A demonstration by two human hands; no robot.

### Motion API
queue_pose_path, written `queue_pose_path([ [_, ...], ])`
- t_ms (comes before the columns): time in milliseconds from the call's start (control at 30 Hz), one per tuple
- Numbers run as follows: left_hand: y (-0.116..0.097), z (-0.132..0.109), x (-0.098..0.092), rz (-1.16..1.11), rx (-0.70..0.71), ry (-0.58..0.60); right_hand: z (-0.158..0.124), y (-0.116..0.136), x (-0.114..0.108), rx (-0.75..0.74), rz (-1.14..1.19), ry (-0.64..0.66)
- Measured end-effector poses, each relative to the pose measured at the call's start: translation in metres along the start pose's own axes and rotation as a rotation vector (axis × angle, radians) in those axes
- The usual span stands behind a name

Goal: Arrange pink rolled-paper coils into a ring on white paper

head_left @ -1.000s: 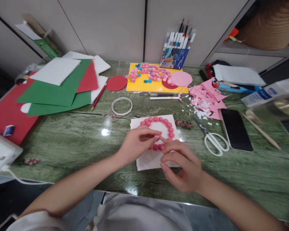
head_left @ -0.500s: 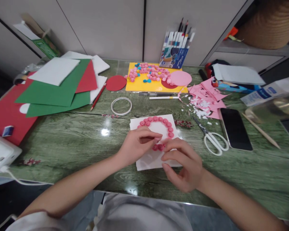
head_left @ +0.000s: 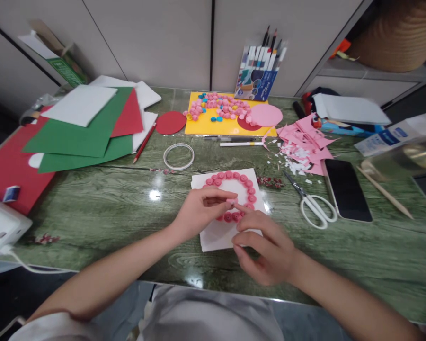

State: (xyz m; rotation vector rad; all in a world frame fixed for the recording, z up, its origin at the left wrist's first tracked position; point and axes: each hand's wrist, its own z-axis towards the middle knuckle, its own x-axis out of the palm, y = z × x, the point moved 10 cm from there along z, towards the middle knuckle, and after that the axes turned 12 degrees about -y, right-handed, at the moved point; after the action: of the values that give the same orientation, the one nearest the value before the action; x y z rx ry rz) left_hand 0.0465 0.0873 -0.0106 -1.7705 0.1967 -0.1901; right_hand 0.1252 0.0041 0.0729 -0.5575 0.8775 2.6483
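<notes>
My left hand (head_left: 200, 211) is closed in a pinch over the white paper (head_left: 216, 240), holding a small pink paper coil (head_left: 230, 202) between thumb and fingertips. The index finger of my right hand (head_left: 271, 248) reaches out to that coil, its tip at or very near it. The other right fingers are bent and apart, with nothing visible gripped in them. Beneath both hands, a ring of pink paper coils (head_left: 252, 191) lies on the white paper; the hands cover part of its left and lower sides.
Loose coils (head_left: 218, 102) lie on a yellow sheet (head_left: 199, 127) at the back. White-handled scissors (head_left: 314, 208), a phone (head_left: 348, 189) and pink paper scraps (head_left: 307, 142) are to the right. A tape roll (head_left: 179, 157) and coloured sheets (head_left: 74, 137) are to the left.
My right hand has shifted slightly left, and its index finger has stretched out to the coil in my left hand. The left hand has barely moved.
</notes>
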Motion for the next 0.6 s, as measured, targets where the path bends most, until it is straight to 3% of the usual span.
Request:
queue_pose_path([
  [467, -0.0021, 0.0009, 0.0001, 0.007, 0.024, -0.007, 0.0033, 0.0006, 0.0, 0.011, -0.025, -0.012],
  [600, -0.0017, -0.0002, 0.0015, 0.001, 0.015, -0.003, 0.0051, -0.0029, -0.0076, 0.018, -0.072, -0.084],
])
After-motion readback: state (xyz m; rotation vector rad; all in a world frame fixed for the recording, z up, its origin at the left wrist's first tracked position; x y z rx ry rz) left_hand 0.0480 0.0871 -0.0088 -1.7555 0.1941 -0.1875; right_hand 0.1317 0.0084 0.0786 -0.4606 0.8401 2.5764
